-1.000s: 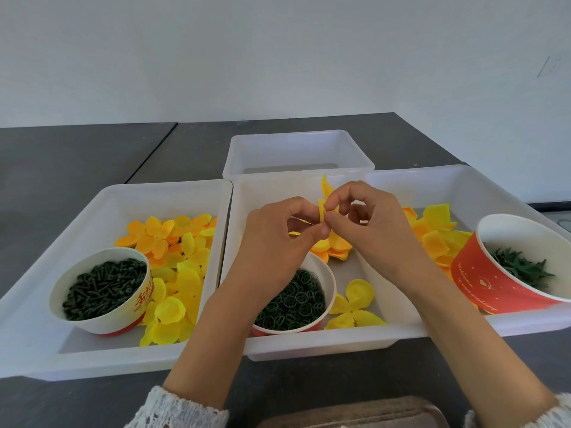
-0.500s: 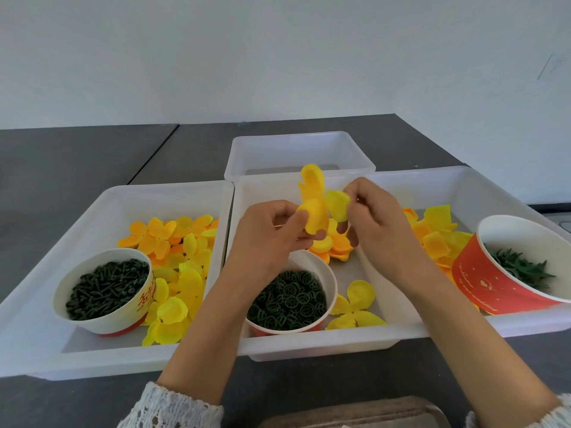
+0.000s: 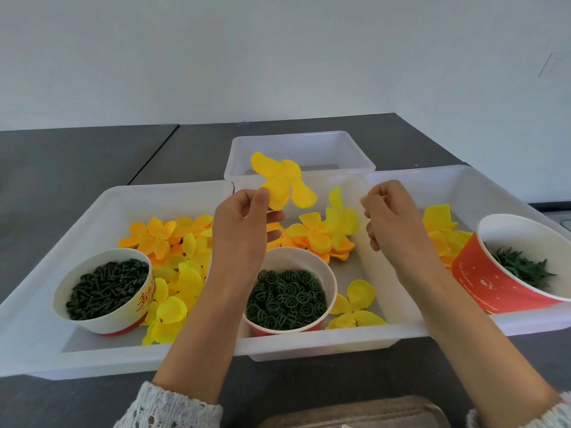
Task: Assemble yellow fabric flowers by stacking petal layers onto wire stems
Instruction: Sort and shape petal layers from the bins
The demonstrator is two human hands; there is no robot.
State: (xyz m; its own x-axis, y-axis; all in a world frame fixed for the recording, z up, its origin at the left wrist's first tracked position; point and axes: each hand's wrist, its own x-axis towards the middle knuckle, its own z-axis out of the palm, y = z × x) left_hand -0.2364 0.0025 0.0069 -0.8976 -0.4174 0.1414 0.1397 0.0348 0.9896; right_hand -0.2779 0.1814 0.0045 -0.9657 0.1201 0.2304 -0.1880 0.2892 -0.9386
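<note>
White lace sleeves [image 3: 173, 406] sit nearest, on forearms reaching over the dark counter [image 3: 61, 162]. Beyond them lie two white trays side by side. The left tray [image 3: 37, 344] holds a paper cup of dark green pegs [image 3: 106, 287], with red characters on its side too small to read, among loose yellow and orange petals [image 3: 173, 239]. The right tray [image 3: 463, 183] holds a cup of green rings [image 3: 289, 296], more petal layers [image 3: 324, 233], and a red cup of green leaves [image 3: 519, 267] whose white print is illegible. Above the trays, the left hand [image 3: 241, 230] pinches a yellow petal layer [image 3: 282, 183] by its lower edge between thumb and fingertips, the petals spreading up and right of that grip. The right hand [image 3: 392, 217], just right of it and apart, has curled fingers; whether they hold anything cannot be told. Farthest stands a smaller white tray [image 3: 349, 146].
</note>
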